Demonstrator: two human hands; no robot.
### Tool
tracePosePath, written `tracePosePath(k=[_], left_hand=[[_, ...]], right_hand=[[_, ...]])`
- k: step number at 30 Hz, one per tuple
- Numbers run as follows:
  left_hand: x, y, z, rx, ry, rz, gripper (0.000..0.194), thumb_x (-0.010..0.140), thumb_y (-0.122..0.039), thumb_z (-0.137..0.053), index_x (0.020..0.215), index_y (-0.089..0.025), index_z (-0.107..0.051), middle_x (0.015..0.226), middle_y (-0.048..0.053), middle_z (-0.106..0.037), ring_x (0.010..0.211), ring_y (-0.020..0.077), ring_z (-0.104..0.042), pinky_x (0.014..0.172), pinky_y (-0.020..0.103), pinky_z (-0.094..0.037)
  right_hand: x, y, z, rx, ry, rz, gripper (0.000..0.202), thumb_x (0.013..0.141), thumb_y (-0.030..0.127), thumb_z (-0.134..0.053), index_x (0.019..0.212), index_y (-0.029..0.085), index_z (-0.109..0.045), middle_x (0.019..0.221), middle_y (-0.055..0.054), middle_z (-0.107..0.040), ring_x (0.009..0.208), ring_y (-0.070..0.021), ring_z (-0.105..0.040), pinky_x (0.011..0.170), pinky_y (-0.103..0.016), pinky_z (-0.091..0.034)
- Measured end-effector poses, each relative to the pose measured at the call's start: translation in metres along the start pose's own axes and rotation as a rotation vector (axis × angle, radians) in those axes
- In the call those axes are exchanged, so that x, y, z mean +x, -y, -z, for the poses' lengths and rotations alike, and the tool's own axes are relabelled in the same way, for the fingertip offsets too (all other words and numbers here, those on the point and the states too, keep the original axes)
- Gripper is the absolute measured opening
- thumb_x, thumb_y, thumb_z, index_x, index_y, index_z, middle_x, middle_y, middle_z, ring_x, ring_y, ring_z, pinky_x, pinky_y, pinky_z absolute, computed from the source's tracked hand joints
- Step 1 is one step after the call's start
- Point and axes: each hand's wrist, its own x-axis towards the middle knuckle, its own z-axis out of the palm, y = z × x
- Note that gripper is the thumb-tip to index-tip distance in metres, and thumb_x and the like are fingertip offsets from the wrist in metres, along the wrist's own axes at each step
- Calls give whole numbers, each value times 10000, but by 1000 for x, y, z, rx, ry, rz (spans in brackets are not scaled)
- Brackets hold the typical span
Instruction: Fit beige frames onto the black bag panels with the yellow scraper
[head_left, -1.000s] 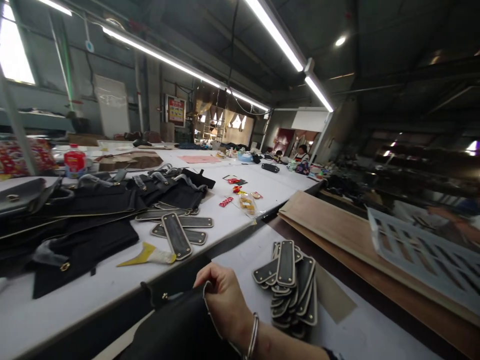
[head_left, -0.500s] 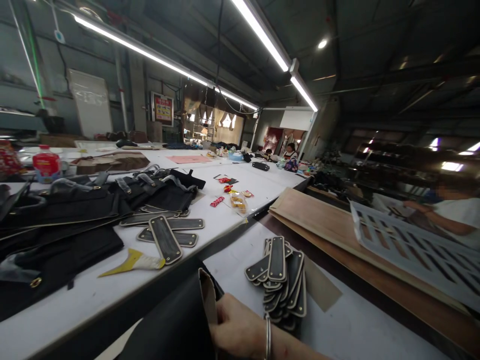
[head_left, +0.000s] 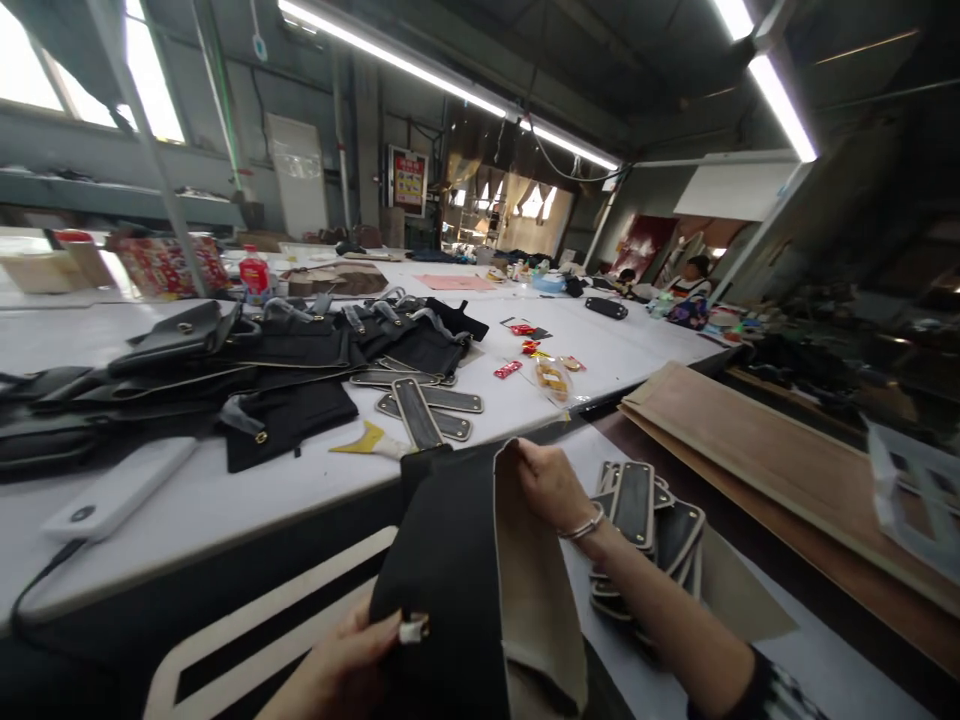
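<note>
Holding the black piece [head_left: 450, 540] open seems the step, right fingers [head_left: 529, 464] pinching its one-o'clock edge, left fingers [head_left: 377, 638] its eight-o'clock side (beside the clasp [head_left: 414, 628]); next likely needs steady tension.

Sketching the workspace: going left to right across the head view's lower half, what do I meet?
White corded device, left hand, black lined piece, right hand, stack of black strips, slatted plastic crate.

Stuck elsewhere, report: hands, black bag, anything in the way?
Left hand on black bag, by metal fitting. Right hand gripping its rim. Bag open, lining showing. Strip pile near right forearm.
</note>
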Motion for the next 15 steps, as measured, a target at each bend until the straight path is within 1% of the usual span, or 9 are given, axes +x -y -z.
tracePosePath(k=[1, 3, 4, 5, 6, 8, 11, 13, 15], left_hand=[[6, -2, 0, -2, 57, -14, 401, 692, -349, -769, 1026, -142, -686, 932, 91, -743, 953, 287, -673, 851, 351, -483], [19, -4, -2, 25, 159, -60, 453, 697, -280, -775, 1105, -116, -664, 1014, 119, -730, 986, 288, -664, 887, 359, -466], [25, -3, -3, 32, 183, -97, 508, 695, -262, -779, 1164, -124, -639, 1079, 124, -712, 1029, 296, -648, 914, 372, -457], [31, -2, -3, 30, 177, -138, 550, 704, -262, -777, 1215, -145, -611, 1139, 120, -691, 1067, 301, -631, 931, 386, -453], [37, -1, -3, 8, 141, -178, 555, 732, -283, -760, 1247, -169, -588, 1188, 114, -671, 1099, 304, -615, 943, 400, -452], [47, -2, -1, -78, 27, -255, 488, 810, -339, -690, 1261, -196, -570, 1244, 104, -646, 1136, 297, -597, 960, 414, -455], [52, -12, 6, -189, -112, -303, 430, 875, -408, -602, 1215, -146, -597, 1244, 132, -647, 1136, 287, -603, 955, 385, -475], [48, -20, 15, -218, -214, -256, 488, 862, -476, -599, 1180, -106, -621, 1185, 157, -678, 1073, 294, -641, 900, 369, -514], [40, -27, 27, -258, -339, -156, 567, 822, -540, -620, 1162, -87, -634, 1092, 167, -716, 988, 301, -679, 837, 369, -549]], right_hand=[[2, 1, 3, -7, -25, 26, 244, 863, 189, -385, 772, 188, -612, 609, -56, -632, 539, -183, -552, 542, -279, -295], [6, 3, 8, -10, -68, 95, 253, 882, 230, -395, 732, 195, -596, 580, -42, -610, 500, -180, -536, 517, -278, -301], [7, 3, 9, -6, -85, 137, 255, 888, 241, -394, 739, 195, -596, 597, -45, -619, 509, -183, -548, 517, -278, -318], [8, 4, 8, 2, -96, 182, 252, 893, 242, -391, 770, 190, -605, 645, -58, -644, 544, -190, -576, 530, -279, -346], [9, 4, 6, 11, -101, 230, 247, 896, 236, -389, 813, 185, -616, 710, -75, -671, 603, -200, -608, 559, -282, -380], [11, 6, -4, 22, -88, 318, 247, 894, 210, -387, 868, 178, -632, 805, -97, -697, 705, -216, -638, 631, -297, -428], [13, 16, -27, 18, -35, 404, 244, 881, 171, -399, 818, 175, -634, 765, -107, -685, 710, -226, -616, 680, -322, -433], [16, 27, -47, 16, 9, 429, 230, 869, 145, -409, 811, 161, -632, 752, -115, -670, 700, -226, -593, 691, -331, -417], [21, 41, -69, 33, 63, 438, 210, 856, 125, -424, 823, 150, -630, 771, -120, -668, 710, -220, -582, 701, -328, -405]])
